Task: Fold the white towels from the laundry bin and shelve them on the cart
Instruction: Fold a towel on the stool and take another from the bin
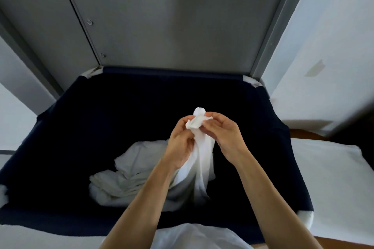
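White towel (202, 153) hangs bunched over the navy laundry bin (81, 119), left hand (180, 143) and right hand (225, 133) both pinching its top. Small grip; it could drop onto the pile (129, 178) by the near edge.

The single head view sits above the near edge of the bin (97, 119), looking forward and steeply down into it. It faces the far edge, where a grey panel (172, 16) rises. The camera is close: both forearms enter from the bottom, and the left hand (179, 143) and right hand (226, 137), holding a towel (203, 157), sit at the centre. The wide lens bows the bin's side edges.
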